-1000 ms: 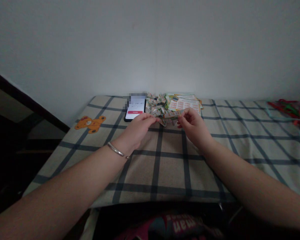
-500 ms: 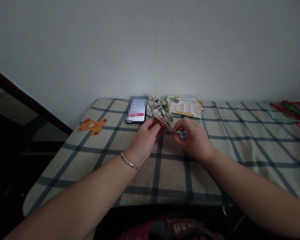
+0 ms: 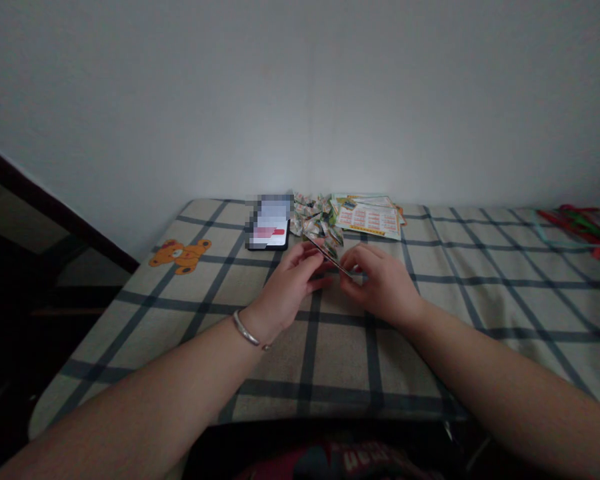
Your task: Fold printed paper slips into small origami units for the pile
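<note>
A thin folded piece of printed paper (image 3: 331, 259) is held between my two hands above the checked cloth, seen almost edge-on. My left hand (image 3: 291, 277) pinches its upper left end between thumb and fingers. At its lower right end, my right hand (image 3: 377, 280) grips it with thumb and curled fingers. Just beyond the hands lies a heap of folded paper pieces (image 3: 313, 215) in green, white and orange print. Beside the heap, to the right, rests a stack of flat printed sheets (image 3: 370, 219) with rows of red print.
A phone (image 3: 270, 223) with its screen lit lies left of the heap. An orange bear picture (image 3: 180, 255) is at the cloth's left. Tangled red and green strips (image 3: 580, 227) lie at the far right. A pale wall (image 3: 310, 100) rises behind the table.
The paper between my hands has tilted and now shows as a thinner line; the bluish part near my right fingers is out of sight. The whole view has shifted slightly.
</note>
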Motion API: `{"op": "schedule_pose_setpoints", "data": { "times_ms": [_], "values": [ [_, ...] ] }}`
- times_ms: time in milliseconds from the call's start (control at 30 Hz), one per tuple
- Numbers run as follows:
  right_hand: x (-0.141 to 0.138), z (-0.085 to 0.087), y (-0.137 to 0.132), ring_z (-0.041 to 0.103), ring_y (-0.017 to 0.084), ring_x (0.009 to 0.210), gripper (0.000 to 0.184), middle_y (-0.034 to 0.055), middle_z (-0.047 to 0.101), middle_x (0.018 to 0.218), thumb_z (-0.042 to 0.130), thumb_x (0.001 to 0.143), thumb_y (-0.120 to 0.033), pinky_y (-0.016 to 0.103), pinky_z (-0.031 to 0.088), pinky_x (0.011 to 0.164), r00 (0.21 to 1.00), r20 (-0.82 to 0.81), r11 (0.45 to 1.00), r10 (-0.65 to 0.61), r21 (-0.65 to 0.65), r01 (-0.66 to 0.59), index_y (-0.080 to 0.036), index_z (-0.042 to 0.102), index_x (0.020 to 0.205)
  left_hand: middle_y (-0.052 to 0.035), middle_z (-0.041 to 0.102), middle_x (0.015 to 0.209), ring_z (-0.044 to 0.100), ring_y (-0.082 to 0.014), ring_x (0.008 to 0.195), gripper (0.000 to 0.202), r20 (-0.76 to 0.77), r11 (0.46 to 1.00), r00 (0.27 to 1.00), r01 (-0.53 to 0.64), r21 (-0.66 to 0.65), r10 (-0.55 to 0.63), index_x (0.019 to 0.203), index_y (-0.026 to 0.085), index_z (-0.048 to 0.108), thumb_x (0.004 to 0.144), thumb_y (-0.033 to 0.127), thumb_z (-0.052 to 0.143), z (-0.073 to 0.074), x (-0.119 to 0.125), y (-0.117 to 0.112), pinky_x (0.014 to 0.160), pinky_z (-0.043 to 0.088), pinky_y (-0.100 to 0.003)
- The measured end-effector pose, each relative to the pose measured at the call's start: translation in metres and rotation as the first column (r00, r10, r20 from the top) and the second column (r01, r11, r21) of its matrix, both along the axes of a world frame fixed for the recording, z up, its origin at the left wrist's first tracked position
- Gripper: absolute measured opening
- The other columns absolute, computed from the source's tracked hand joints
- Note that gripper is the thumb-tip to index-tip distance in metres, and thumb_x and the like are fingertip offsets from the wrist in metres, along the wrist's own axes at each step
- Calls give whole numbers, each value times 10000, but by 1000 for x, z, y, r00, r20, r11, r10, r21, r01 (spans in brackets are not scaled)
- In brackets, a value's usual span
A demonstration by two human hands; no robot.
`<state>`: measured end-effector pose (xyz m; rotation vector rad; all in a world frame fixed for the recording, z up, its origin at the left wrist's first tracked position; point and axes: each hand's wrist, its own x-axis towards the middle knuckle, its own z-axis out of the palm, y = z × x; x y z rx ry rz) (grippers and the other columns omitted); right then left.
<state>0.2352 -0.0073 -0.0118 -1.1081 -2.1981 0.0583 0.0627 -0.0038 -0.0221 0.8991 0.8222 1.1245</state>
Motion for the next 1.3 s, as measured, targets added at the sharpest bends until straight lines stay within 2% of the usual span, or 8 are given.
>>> {"op": "schedule_pose_setpoints", "data": {
  "times_ms": [333, 400, 500, 667, 800, 933, 1167, 1300],
  "values": [
    [3, 0, 5, 616, 190, 873, 79, 54, 664, 913, 595, 789, -128, 320, 478, 766, 996, 39, 994, 79, -75, -75, -197, 565, 813, -64, 652, 1104, 644, -125, 912, 281, 32, 998, 999, -27, -58, 29, 1136, 186, 604, 856, 212, 595, 2, 1, 5, 860, 535, -301],
    [5, -1, 7, 617, 181, 861, 90, 48, 659, 924, 578, 808, -124, 311, 484, 747, 998, 13, 993, 63, -99, -61, -199, 593, 854, -58, 645, 1120, 639, -124, 929, 281, 37, 999, 999, -27, -31, 28, 1126, 192, 589, 845, 192, 603, 1, 0, 6, 869, 531, -304],
    [6, -6, 10, 621, 152, 782, 109, 31, 660, 897, 558, 843, -150, 279, 500, 672, 990, -136, 984, 34, -169, -57, -207, 620, 912, -39, 635, 1108, 633, -127, 943, 256, 14, 999, 999, -44, 28, 43, 1051, 190, 565, 811, 193, 652, -1, -2, 7, 856, 531, -307],
    [4, -8, 12, 647, 139, 762, 91, 24, 676, 869, 597, 872, -254, 254, 535, 626, 934, -353, 945, 48, -286, -157, -205, 617, 946, -54, 629, 1150, 615, -160, 1049, 318, -93, 991, 995, -19, 134, 31, 1068, 172, 571, 780, 222, 697, -6, -5, 11, 966, 490, -354],
    [2, -9, 12, 651, 134, 776, 141, 27, 659, 914, 654, 828, -232, 268, 561, 661, 928, -364, 934, 86, -294, -202, -200, 614, 959, -68, 602, 1241, 590, -184, 1129, 356, -136, 981, 991, 25, 194, 1, 1122, 182, 570, 791, 227, 693, -9, -5, 12, 1017, 460, -383],
    [1, -12, 13, 656, 128, 751, 202, 33, 633, 949, 659, 809, -209, 276, 573, 650, 925, -373, 930, 76, -308, -201, -200, 598, 1002, -76, 596, 1269, 604, -178, 1099, 408, -168, 979, 985, 61, 192, -28, 1171, 177, 571, 787, 214, 704, -9, -5, 11, 1017, 458, -381],
    [0, -12, 11, 665, 137, 737, 179, 33, 649, 921, 641, 810, -220, 292, 573, 662, 916, -399, 902, 50, -375, -212, -205, 586, 979, -76, 634, 1224, 637, -184, 1047, 404, -207, 968, 978, 79, 238, -29, 1165, 169, 593, 777, 196, 703, -9, -5, 12, 980, 486, -367],
    [0, -13, 9, 679, 153, 719, 221, 34, 683, 869, 634, 809, -228, 304, 571, 653, 900, -435, 860, 2, -459, -224, -207, 560, 1016, -66, 647, 1219, 653, -175, 1028, 406, -228, 960, 973, 84, 267, -22, 1177, 181, 595, 783, 192, 694, -12, -6, 13, 967, 496, -359]
  ]
}}
